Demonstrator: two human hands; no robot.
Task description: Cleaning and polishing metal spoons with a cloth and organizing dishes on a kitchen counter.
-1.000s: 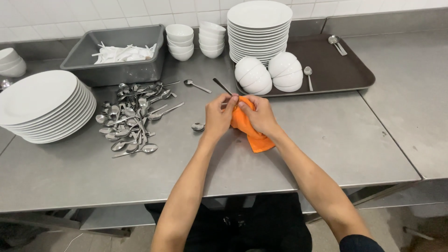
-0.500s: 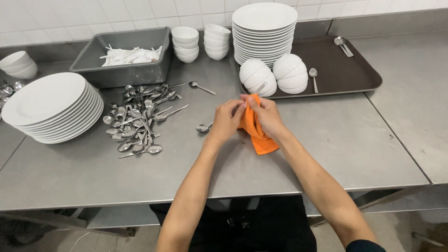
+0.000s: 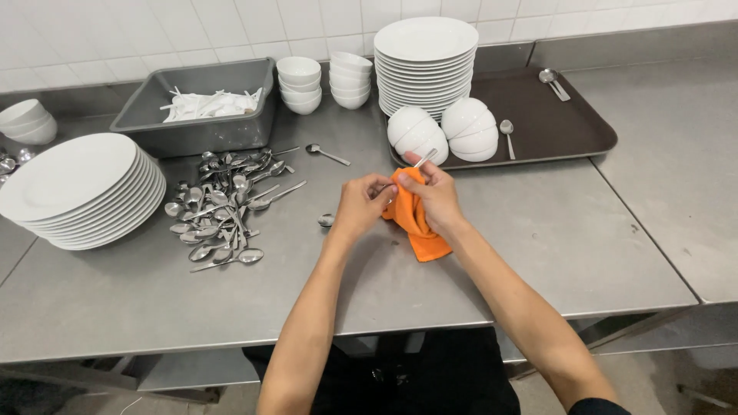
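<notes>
Both hands meet over the middle of the steel table (image 3: 538, 230). Right hand (image 3: 434, 196) is clamped around an orange cloth (image 3: 415, 219), which wraps a piece of cutlery (image 3: 425, 158); only its thin metal handle shows, poking out toward the far side above the fingers. Left hand (image 3: 361, 204) is closed on the near-left edge of the same cloth, fingers pinched together against it, and the cloth's loose end hangs down onto the table.

Left of the hands lies a heap of spoons (image 3: 223, 204), and one single spoon (image 3: 327, 154) sits apart, farther back. Far left stands a stack of plates (image 3: 73, 188). Beyond that is a grey tub (image 3: 196, 107). Just past the hands, a brown tray (image 3: 553, 123) carries upturned white bowls (image 3: 446, 131), with a taller plate stack (image 3: 425, 61) behind them
</notes>
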